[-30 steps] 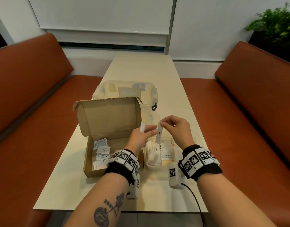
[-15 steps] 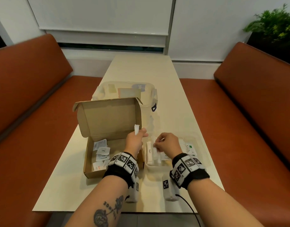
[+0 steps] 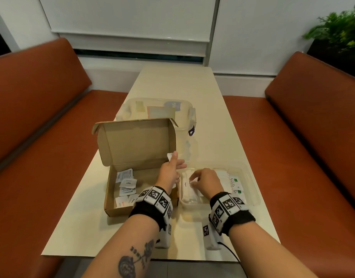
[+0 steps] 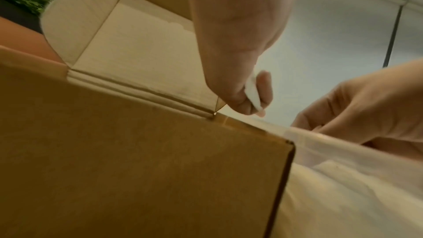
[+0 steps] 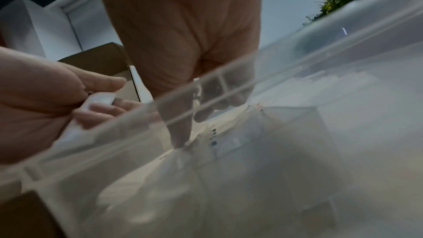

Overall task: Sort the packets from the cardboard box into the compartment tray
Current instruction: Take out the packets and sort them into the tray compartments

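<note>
An open cardboard box [image 3: 110, 199] on the table holds several white sachets [image 3: 128, 184]. To its right stands a clear compartment tray [image 3: 251, 181] with white stick packets [image 3: 187, 194] in its left section and green-printed ones [image 3: 235, 185] further right. My left hand [image 3: 175, 163] hovers over the box's right edge and pinches a small white packet [image 3: 170, 156], also seen in the left wrist view [image 4: 253, 95]. My right hand [image 3: 191, 182] reaches down into the tray's left section, fingertips [image 5: 183, 138] pinching a stick packet [image 5: 219, 144] that lies on the pile.
A clear lidded plastic tub [image 3: 156, 109] sits right behind the box's raised lid [image 3: 136, 143]. Orange benches [image 3: 38, 117] flank the narrow table [image 3: 172, 83] on both sides. A plant [image 3: 337, 31] stands at the back right.
My right hand came down from above the tray and brought the stick packet into the left section. My left hand kept its packet and drifted slightly left, toward the box's edge.
</note>
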`<state>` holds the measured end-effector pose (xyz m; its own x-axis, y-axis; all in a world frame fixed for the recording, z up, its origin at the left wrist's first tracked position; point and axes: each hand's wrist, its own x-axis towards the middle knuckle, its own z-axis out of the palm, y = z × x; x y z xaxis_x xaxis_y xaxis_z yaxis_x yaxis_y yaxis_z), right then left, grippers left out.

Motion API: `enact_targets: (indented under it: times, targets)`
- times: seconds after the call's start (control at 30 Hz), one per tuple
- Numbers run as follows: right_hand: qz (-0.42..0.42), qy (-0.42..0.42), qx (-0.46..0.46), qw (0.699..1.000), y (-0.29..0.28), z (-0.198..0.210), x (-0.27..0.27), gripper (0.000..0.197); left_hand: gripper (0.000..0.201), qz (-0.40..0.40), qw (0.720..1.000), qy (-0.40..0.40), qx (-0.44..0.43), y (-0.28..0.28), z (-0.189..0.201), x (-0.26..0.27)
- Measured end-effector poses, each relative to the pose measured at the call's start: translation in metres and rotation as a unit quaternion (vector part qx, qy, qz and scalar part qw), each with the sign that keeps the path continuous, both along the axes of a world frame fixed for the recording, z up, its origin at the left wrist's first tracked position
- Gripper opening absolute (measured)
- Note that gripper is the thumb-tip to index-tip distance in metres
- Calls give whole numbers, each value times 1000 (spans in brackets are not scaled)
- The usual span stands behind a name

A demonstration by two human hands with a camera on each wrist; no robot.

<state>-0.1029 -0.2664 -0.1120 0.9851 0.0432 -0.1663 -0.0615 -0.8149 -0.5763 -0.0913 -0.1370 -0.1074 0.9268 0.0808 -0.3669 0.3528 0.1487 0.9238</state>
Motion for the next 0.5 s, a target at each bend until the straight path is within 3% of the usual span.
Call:
enact_targets:
  times: [0.07,0.13,0.2,0.27,0.37,0.5]
  targets:
    - [-4,-26,28,999,0,4,-1,12,57,-3,999,-17,-28,-2,2,0]
    - [-21,-42,135,990,2,12,-2,17,58,-2,998,-28,-61,-3,4,0]
    - [-28,-4,275,961,4,22,-4,28,57,-4,996,-37,-84,-5,6,1]
    - [-11,63,371,927,5,29,-5,23,56,6,993,-42,-107,-8,8,1]
    - [24,89,404,910,3,36,-4,12,56,13,989,-35,-145,-9,9,1]
    - [-40,-97,327,939,-11,36,4,13,52,16,994,-14,-105,-4,8,4]
